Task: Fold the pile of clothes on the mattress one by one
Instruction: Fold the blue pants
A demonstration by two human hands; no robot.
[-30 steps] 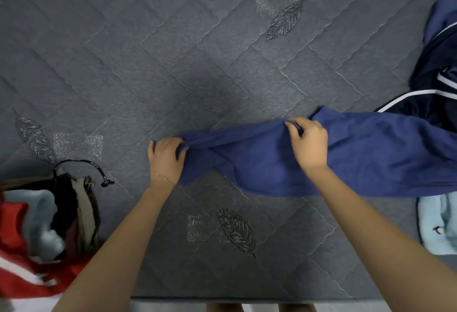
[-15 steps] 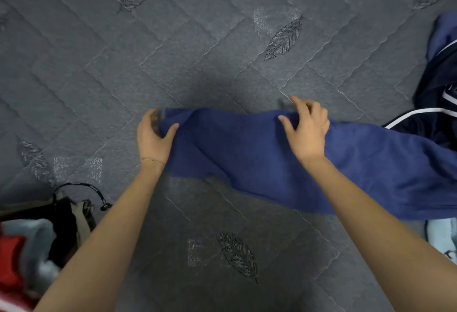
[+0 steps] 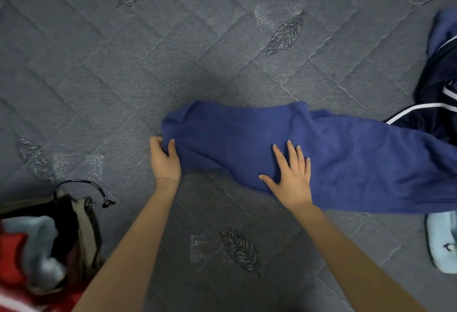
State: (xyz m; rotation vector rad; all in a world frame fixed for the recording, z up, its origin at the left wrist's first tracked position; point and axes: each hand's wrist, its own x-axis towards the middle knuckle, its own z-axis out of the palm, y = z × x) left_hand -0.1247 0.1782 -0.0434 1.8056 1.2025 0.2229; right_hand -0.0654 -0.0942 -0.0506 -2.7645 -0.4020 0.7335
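Now a heap of clothes [image 3: 37, 250] lies left of the blue garment [image 3: 346, 158] stretched on the mattress [image 3: 99, 76]. The left hand [image 3: 165, 161] still pinches the garment's left end; the right hand [image 3: 290, 180], earlier curled at its far edge, presses flat on it, fingers spread.

2 bare hands show, the left hand [image 3: 165, 161] and the right hand [image 3: 291, 178], over 1 grey quilted mattress [image 3: 123, 76] stitched with 5 dark leaf motifs [image 3: 285, 33]. 1 blue garment [image 3: 358, 158], 1 navy white-piped garment [image 3: 437, 84] and 1 pale blue piece [image 3: 442, 242] lie on it. at the left is 1 heap of clothes [image 3: 37, 250], too jumbled to count, and 1 black cord loop [image 3: 106, 204].
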